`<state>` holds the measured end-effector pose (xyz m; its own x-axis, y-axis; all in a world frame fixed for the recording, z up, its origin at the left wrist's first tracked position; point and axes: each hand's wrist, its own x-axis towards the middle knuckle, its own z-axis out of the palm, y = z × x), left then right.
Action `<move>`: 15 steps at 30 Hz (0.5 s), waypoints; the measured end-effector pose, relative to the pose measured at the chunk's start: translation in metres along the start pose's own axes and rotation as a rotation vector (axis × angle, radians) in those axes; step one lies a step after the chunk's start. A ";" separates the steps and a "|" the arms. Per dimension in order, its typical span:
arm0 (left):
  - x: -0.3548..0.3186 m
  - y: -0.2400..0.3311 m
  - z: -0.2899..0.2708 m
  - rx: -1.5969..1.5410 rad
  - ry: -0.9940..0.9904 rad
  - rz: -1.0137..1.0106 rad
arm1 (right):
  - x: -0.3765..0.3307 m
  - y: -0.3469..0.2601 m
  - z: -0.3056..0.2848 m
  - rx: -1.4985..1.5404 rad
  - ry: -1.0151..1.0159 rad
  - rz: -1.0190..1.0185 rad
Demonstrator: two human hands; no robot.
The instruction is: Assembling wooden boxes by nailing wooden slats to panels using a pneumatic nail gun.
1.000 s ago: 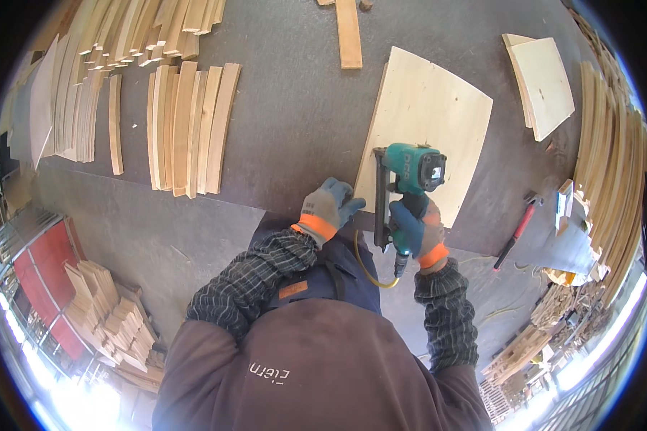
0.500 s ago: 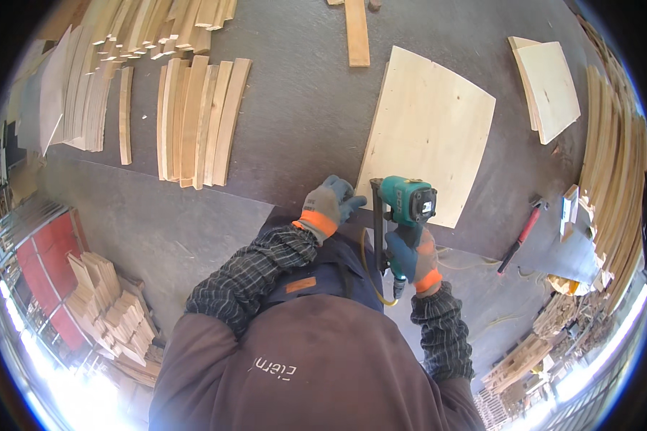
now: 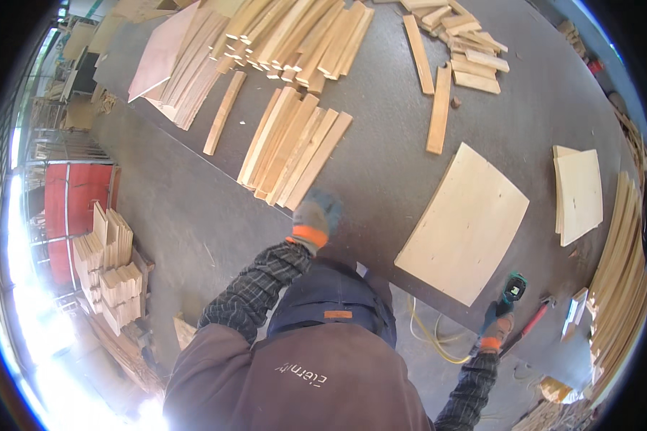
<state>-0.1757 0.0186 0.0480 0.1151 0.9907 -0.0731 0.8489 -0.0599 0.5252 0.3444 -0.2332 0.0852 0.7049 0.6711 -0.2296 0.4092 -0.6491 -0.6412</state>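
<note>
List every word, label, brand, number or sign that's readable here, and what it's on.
White lettering on the brown top: readable, but I won't copy it out.
Tan patch on the navy garment: too small to read.
Pale mark on the teal tool: too small to read.
Left hand, glove: any print is too blurred to read.

Nail gun now off the panel; left hand beside the slats

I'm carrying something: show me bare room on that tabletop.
Bare: the dark tabletop between the row of tan wooden slats and the large pale plywood panel; also beyond the smaller pale plywood pieces. Crowded: far left, under piled tan slats.
</note>
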 end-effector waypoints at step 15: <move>0.037 -0.031 -0.006 0.251 0.084 -0.189 | 0.063 0.187 0.002 -0.831 -0.009 -0.130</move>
<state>-0.2014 0.0576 0.0344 -0.0909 0.9931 -0.0737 0.9532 0.1082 0.2824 0.4643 -0.3113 -0.0508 0.6197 0.7591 -0.1994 0.7826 -0.6168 0.0841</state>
